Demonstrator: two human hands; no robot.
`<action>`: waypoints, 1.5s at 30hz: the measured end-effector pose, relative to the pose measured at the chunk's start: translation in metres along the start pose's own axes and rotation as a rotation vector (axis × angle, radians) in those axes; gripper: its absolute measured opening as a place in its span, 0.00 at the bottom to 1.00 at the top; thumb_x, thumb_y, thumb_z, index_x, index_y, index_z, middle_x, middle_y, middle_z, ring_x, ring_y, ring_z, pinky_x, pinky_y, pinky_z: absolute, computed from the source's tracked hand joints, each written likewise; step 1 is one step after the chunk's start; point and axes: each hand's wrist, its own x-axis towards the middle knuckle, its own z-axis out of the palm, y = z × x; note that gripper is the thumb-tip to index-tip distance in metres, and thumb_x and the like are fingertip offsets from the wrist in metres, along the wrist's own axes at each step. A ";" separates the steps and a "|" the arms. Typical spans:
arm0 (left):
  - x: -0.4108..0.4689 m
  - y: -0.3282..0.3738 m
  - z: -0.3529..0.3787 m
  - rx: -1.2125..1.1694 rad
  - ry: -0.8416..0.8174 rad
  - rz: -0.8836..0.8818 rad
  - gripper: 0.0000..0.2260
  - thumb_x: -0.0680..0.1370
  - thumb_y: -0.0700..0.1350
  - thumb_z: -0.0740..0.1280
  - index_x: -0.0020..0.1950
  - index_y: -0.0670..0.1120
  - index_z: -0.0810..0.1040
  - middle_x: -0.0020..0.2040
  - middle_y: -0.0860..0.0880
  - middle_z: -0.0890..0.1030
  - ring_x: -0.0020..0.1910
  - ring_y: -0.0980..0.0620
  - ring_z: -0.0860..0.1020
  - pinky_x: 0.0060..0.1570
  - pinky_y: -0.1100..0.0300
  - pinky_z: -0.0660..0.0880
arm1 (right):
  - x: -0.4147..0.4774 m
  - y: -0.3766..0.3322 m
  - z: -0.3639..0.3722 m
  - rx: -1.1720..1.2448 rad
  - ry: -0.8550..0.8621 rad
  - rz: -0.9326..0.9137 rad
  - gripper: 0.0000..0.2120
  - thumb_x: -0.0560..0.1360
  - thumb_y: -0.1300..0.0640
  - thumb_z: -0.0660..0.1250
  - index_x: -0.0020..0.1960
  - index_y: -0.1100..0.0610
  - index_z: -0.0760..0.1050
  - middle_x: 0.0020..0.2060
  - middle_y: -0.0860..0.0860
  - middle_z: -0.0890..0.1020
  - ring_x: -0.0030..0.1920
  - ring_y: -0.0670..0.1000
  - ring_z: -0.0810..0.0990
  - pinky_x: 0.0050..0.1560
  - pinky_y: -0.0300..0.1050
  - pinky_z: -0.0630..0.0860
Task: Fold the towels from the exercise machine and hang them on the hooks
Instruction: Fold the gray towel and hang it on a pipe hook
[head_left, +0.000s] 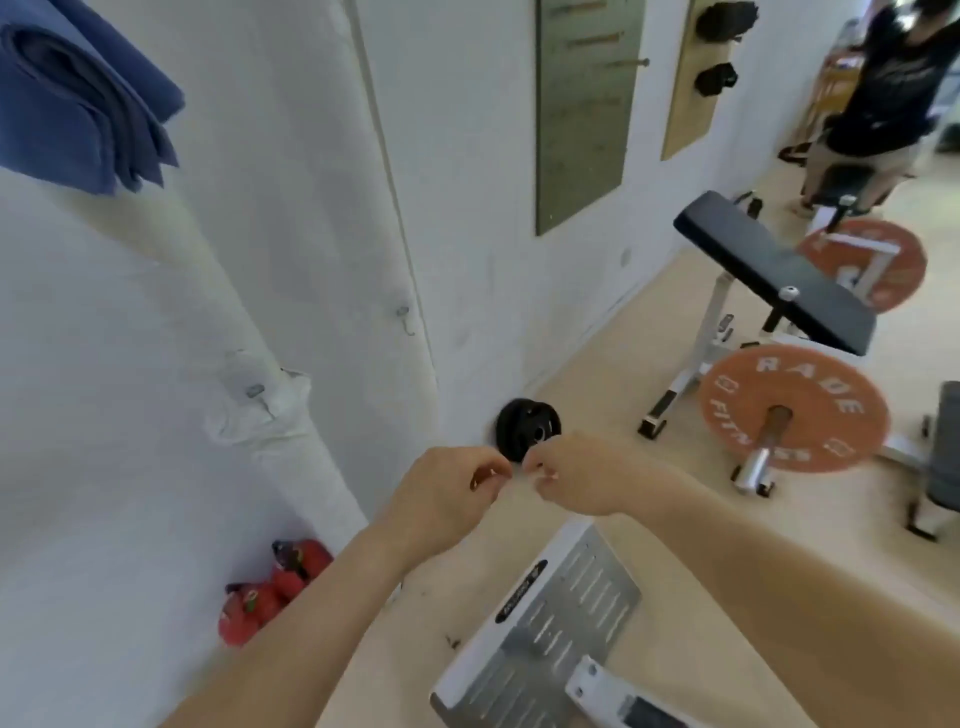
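While one folded blue towel (78, 104) already hangs high on the wall, a hook (402, 314) lower down looks bare, and the left grip (447, 493) and right grip (576, 480) hover curled, holding nothing visible, so more towels probably remain.

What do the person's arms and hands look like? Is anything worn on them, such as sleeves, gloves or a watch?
Nothing worn shows. The left hand and the right hand are bare, without gloves. The left forearm and the right forearm are bare as far as the picture's edge: no sleeve, watch or bracelet. The picture is too blurred to tell about rings.
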 end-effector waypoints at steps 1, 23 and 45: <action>-0.012 0.004 0.022 -0.016 -0.055 -0.001 0.08 0.79 0.44 0.63 0.51 0.52 0.82 0.43 0.57 0.82 0.41 0.58 0.77 0.46 0.61 0.74 | -0.017 0.006 0.022 0.024 -0.003 0.044 0.17 0.79 0.52 0.57 0.67 0.50 0.71 0.62 0.51 0.76 0.61 0.54 0.75 0.59 0.45 0.71; -0.221 0.166 0.340 -0.094 -0.782 -0.094 0.16 0.70 0.34 0.59 0.32 0.54 0.75 0.37 0.54 0.79 0.39 0.54 0.76 0.38 0.64 0.71 | -0.432 0.181 0.338 0.499 -0.365 0.834 0.08 0.76 0.61 0.62 0.49 0.52 0.79 0.46 0.52 0.81 0.46 0.53 0.80 0.53 0.45 0.78; -0.395 0.294 0.582 0.433 -0.777 0.355 0.25 0.64 0.57 0.75 0.54 0.44 0.77 0.47 0.46 0.78 0.45 0.46 0.78 0.38 0.53 0.73 | -0.563 0.193 0.525 0.450 0.060 0.973 0.13 0.73 0.59 0.66 0.56 0.48 0.74 0.51 0.46 0.81 0.52 0.54 0.77 0.45 0.46 0.65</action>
